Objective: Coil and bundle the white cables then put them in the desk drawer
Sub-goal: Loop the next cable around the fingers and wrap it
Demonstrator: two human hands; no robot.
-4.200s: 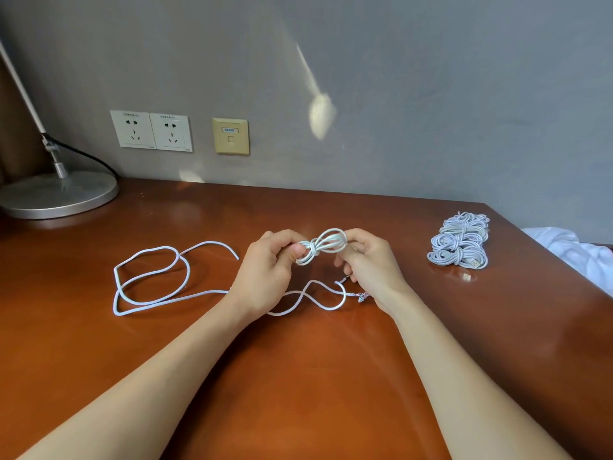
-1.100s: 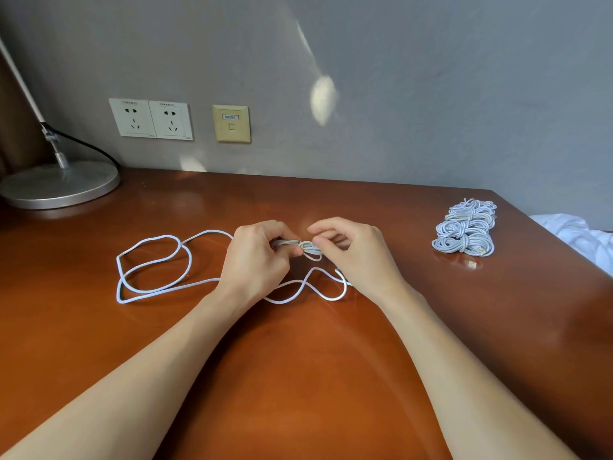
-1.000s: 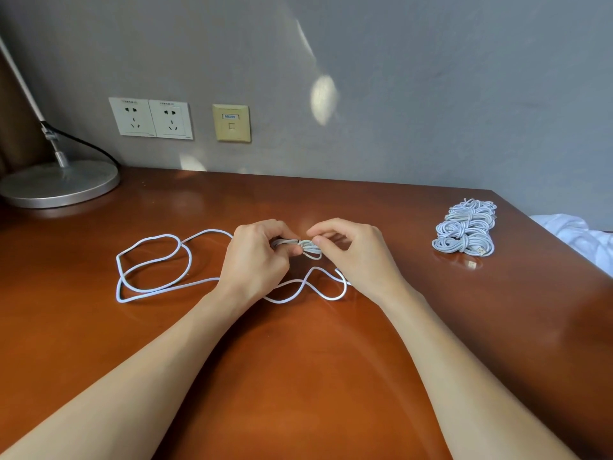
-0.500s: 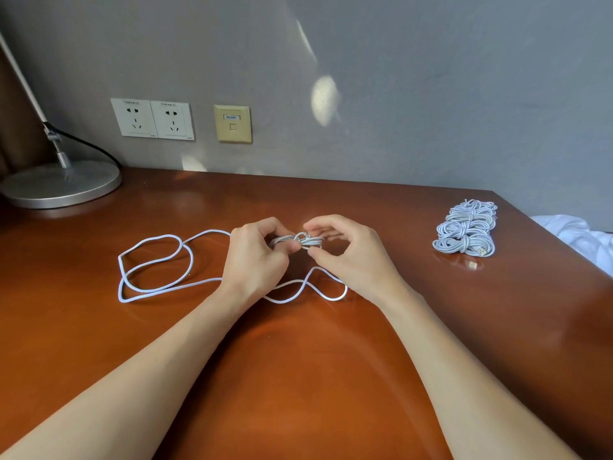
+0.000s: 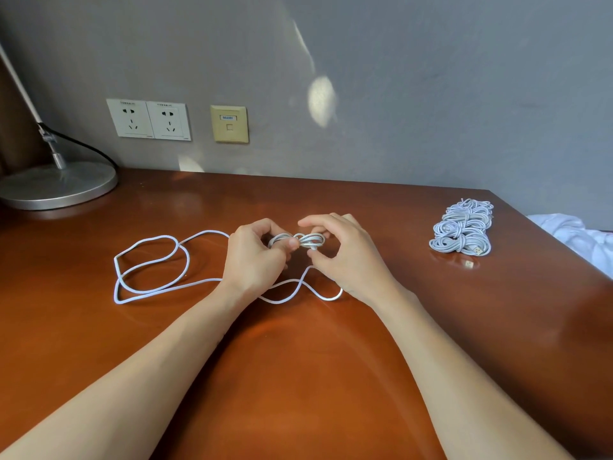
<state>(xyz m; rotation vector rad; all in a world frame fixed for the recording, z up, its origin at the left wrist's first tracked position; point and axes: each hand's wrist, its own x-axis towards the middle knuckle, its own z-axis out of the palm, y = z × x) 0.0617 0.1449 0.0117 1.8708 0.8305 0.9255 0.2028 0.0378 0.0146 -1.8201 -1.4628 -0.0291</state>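
Forearms reach in from the near edge over the reddish-brown worktop (image 5: 298, 376), and the two hands meet around its middle. The left hand (image 5: 255, 257) pinches one end of a small coil (image 5: 310, 241) of the white cable (image 5: 300, 283) between thumb and curled fingers. The right hand (image 5: 348, 257) grips the coil's other end, its fingers bent over the top and its thumb underneath. The coil is held just above the worktop, between the two hands.

The cable's loose length (image 5: 115, 280) lies flat on the worktop. It snakes beneath both wrists and runs out to the left in wide open loops.

Further back on the right, well apart from the hands, the bundled cables (image 5: 462, 227) lie together in a tidy heap near the worktop's edge. Beyond that edge lies a white cloth (image 5: 577, 234).

At the far left stands a round metal lamp base (image 5: 56, 184). On the grey wall (image 5: 431, 94) behind are two white sockets (image 5: 149, 119) and a beige data plate (image 5: 229, 123).
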